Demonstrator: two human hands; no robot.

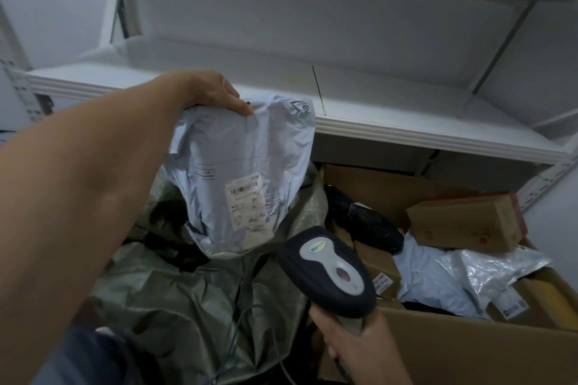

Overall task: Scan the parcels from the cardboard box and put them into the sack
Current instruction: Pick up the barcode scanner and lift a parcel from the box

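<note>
Our left hand (215, 94) pinches the top edge of a crumpled pale-grey plastic mailer parcel (247, 166), which hangs label-forward above the olive-green woven sack (187, 291). Our right hand (353, 341) grips the handle of a dark handheld barcode scanner (328, 269), just beside the brown cardboard box (469, 350) holding more parcels.

The left hand (212, 94) pinches a pale grey parcel (247, 172) by its top edge above the green sack (187, 297). The right hand (353, 344) grips a scanner (328, 269) beside the cardboard box (469, 353).
</note>
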